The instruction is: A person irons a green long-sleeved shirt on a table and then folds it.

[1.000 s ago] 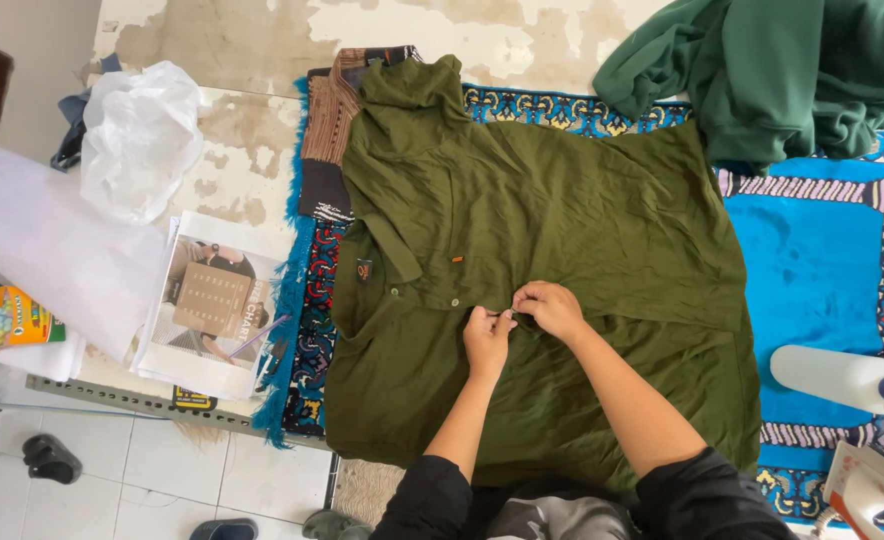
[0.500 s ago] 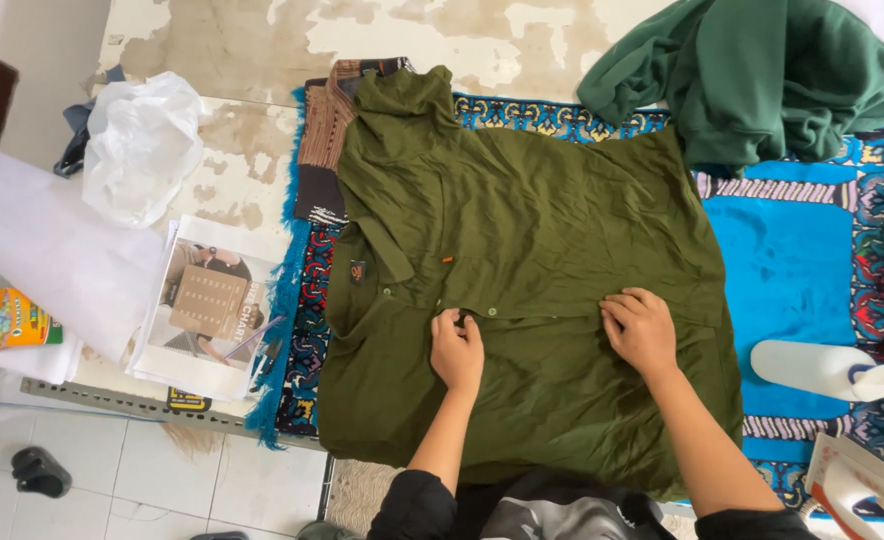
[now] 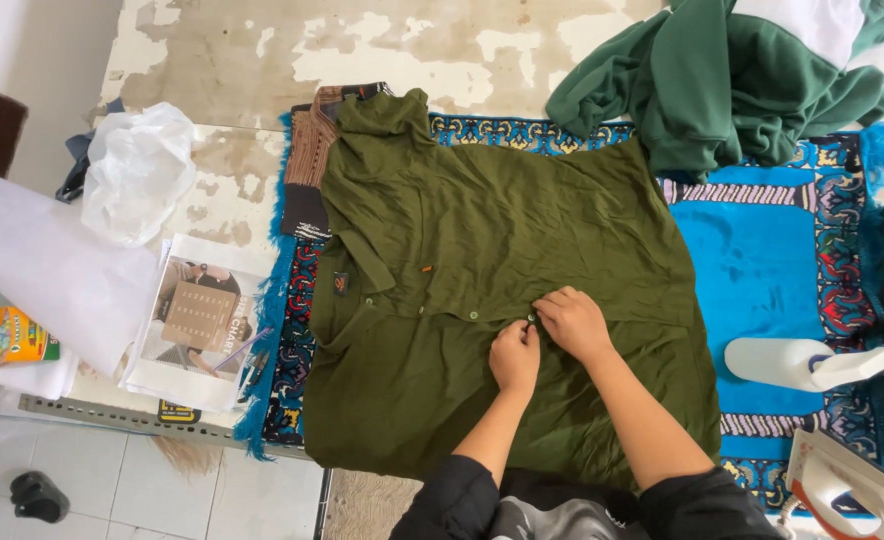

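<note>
Two hands meet at the button placket of an olive-green short-sleeved cotton shirt [image 3: 502, 300], which lies spread flat, collar to the left, on a blue patterned fringed mat [image 3: 762, 260]. The left hand [image 3: 514, 358] pinches the placket edge with curled fingers; the right hand [image 3: 574, 322], just beside it, pinches a small button between fingertips. The cloth looks light, soft and limp, likely to wrinkle and slide, so it is best gripped at seams, collar or hem. A white spray bottle [image 3: 812, 362] lies well right.
</note>
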